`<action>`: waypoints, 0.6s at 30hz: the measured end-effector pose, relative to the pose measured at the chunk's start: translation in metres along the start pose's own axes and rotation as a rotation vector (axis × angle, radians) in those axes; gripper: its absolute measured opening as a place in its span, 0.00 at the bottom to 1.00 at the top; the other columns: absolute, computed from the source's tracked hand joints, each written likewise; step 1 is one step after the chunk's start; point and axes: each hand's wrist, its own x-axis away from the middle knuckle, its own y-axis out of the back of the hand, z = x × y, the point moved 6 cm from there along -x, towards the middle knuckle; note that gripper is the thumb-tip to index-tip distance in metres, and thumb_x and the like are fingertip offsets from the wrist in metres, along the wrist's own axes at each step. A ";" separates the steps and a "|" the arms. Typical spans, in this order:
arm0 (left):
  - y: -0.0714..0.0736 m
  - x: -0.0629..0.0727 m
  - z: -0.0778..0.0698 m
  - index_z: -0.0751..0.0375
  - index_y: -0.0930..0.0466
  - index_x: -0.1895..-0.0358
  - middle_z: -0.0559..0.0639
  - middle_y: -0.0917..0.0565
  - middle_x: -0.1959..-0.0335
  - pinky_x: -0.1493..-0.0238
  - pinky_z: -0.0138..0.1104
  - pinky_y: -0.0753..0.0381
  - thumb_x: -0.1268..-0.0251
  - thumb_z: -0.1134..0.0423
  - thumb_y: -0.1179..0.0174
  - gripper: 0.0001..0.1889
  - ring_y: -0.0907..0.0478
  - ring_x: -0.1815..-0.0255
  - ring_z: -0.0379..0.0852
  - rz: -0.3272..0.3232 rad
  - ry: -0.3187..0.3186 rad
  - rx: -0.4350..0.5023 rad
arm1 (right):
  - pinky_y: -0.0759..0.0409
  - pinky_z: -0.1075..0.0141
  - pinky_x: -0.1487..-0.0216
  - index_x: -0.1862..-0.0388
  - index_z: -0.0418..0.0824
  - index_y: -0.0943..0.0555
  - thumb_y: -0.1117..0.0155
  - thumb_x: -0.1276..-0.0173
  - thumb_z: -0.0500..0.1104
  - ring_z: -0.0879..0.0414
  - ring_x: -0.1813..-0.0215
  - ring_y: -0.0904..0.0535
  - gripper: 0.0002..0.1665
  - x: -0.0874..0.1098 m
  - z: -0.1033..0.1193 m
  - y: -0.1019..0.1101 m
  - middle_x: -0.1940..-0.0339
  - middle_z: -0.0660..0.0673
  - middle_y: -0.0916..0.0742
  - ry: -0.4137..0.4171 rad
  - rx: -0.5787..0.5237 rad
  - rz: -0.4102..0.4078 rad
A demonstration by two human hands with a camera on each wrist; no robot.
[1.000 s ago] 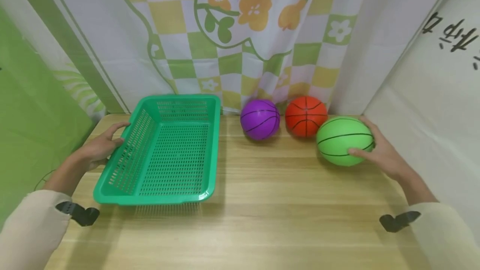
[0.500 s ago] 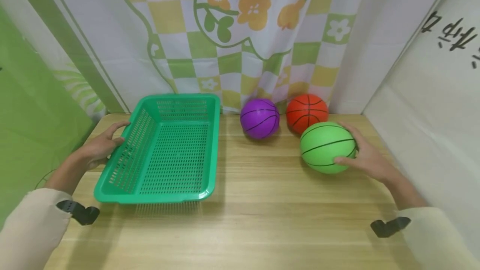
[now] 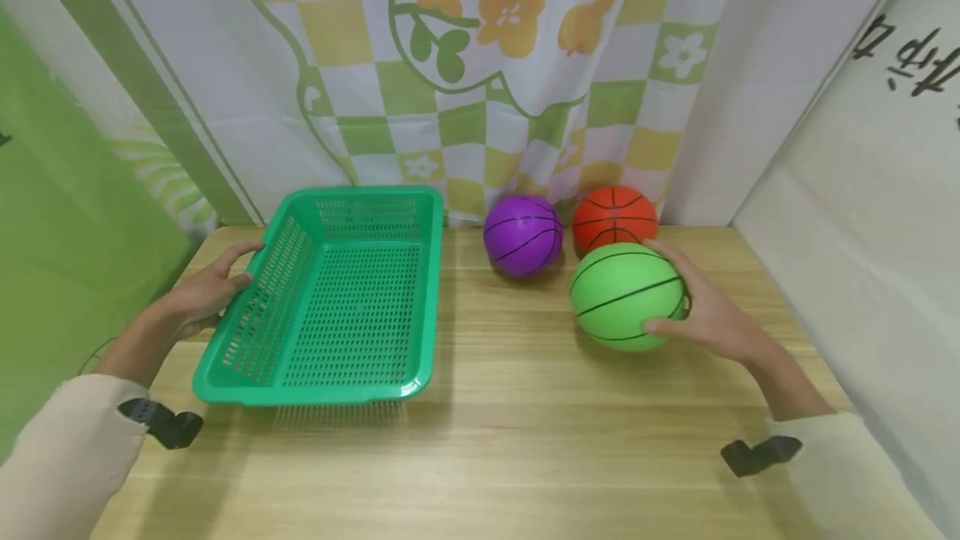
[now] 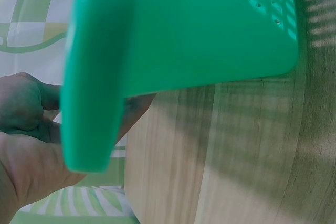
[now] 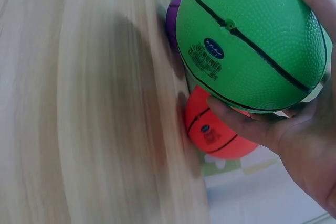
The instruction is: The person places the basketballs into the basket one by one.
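Observation:
My right hand (image 3: 708,315) grips a green toy basketball (image 3: 626,294) from its right side, thumb toward me and fingers around the back. In the right wrist view the ball (image 5: 252,40) hangs off the table surface, its shadow on the wood below. Behind it sits a red basketball (image 3: 615,215), partly covered by the green one in the head view. A purple basketball (image 3: 522,236) rests left of the red one. My left hand (image 3: 206,290) holds the left rim of a green plastic basket (image 3: 433,298); in the left wrist view the rim hides some fingers.
The slotted basket stands on the left of a light wooden table (image 3: 510,457). A patterned curtain (image 3: 465,123) hangs right behind the balls and basket. A white panel with dark writing (image 3: 877,215) borders the right side, green cloth (image 3: 67,232) the left.
My right hand has carried the green basketball left and slightly toward me, in front of the red one. The red ball has turned slightly. My left hand stays at the basket rim.

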 end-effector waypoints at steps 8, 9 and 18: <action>0.003 0.000 0.003 0.45 0.74 0.19 0.72 0.31 0.45 0.59 0.55 0.17 0.15 0.62 0.69 0.32 0.19 0.57 0.55 -0.014 0.008 0.011 | 0.35 0.27 0.42 0.17 0.54 0.50 0.21 0.48 0.36 0.30 0.33 0.36 0.66 -0.011 0.019 -0.012 0.25 0.32 0.38 0.058 -0.035 0.037; 0.003 0.000 0.004 0.45 0.74 0.19 0.72 0.31 0.46 0.59 0.54 0.17 0.15 0.62 0.69 0.32 0.19 0.57 0.55 -0.015 0.010 0.013 | 0.35 0.27 0.42 0.17 0.55 0.50 0.21 0.48 0.36 0.29 0.33 0.36 0.66 -0.012 0.022 -0.013 0.25 0.31 0.38 0.063 -0.033 0.042; 0.001 -0.001 0.001 0.46 0.72 0.19 0.69 0.28 0.51 0.59 0.54 0.17 0.15 0.62 0.68 0.32 0.19 0.59 0.55 -0.018 0.008 0.006 | 0.31 0.29 0.44 0.18 0.56 0.48 0.19 0.50 0.38 0.31 0.34 0.33 0.66 -0.021 0.040 -0.022 0.26 0.32 0.36 0.087 -0.030 0.067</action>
